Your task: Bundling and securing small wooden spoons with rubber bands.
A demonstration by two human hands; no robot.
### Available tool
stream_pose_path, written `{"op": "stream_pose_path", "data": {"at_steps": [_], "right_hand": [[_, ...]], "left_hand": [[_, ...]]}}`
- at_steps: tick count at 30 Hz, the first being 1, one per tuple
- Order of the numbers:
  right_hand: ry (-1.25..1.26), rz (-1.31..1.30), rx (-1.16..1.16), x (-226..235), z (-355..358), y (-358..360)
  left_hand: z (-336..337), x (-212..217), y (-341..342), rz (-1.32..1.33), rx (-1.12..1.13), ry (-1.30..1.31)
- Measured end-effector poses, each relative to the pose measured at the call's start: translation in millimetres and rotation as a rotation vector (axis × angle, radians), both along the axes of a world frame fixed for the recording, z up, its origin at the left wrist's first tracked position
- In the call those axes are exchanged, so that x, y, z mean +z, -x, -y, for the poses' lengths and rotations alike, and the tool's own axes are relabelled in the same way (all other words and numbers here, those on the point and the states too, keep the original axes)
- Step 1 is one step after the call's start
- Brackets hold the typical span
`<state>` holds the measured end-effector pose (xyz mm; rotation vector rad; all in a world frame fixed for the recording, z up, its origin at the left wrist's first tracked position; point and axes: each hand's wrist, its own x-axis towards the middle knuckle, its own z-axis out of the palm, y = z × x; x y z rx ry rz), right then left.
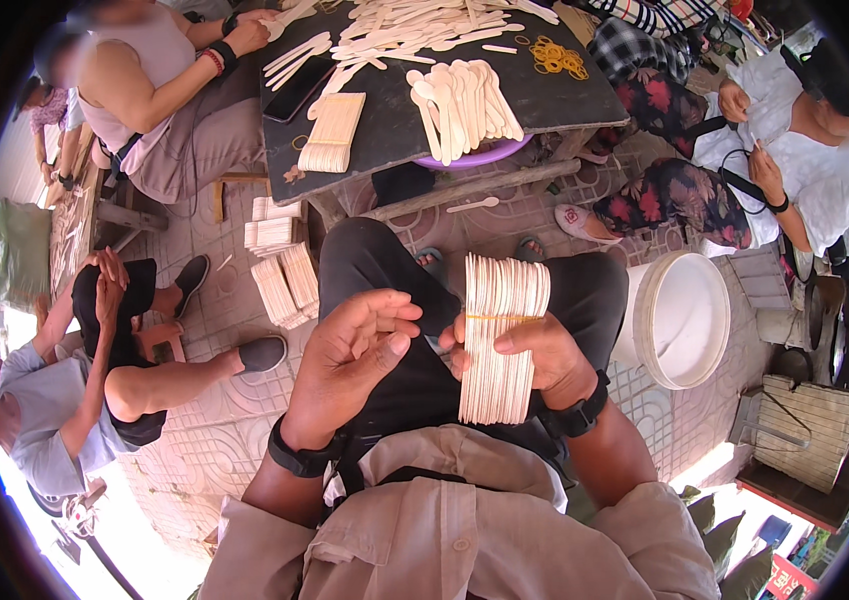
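Observation:
A thick bundle of flat wooden spoons or sticks (pixel 497 375), seen edge-on, stands upright over my lap with a yellow rubber band across its upper part. My right hand (pixel 550 355) is wrapped round it, thumb in front and fingertips showing at its left side. To the left of the bundle, apart from it, my left hand (pixel 360 345) is raised with its fingers loosely curled and spread from the thumb. Nothing shows in that hand. Which ends of the pieces are the spoon bowls I cannot tell from this side.
A dark table (pixel 385 120) ahead bears loose wooden spoons (pixel 465 105), a banded bundle (pixel 333 132), a phone (pixel 300 90) and yellow rubber bands (pixel 557 57). Stacked bundles (pixel 287 280) lie on the paving at left. A white bucket (pixel 683 320) stands at right. Other people sit around.

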<state>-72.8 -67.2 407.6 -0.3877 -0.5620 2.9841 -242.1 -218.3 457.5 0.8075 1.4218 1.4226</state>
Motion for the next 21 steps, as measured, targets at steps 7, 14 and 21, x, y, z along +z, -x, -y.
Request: {"op": "stream_pose_path", "data": {"at_steps": [7, 14, 21], "right_hand": [[0.184, -0.050, 0.023, -7.9, 29.9, -4.8], [0.081, 0.093, -0.149, -0.2, 39.4, -3.6], [-0.234, 0.296, -0.346, 0.3, 46.8, -0.7]], "left_hand": [[-28.3, -11.7, -21.0, 0.342, -0.100, 0.018], [-24.1, -27.6, -18.8, 0.304, 0.046, 0.042], [-20.1, -35.8, -19.1, 0.215, 0.084, -0.021]]}}
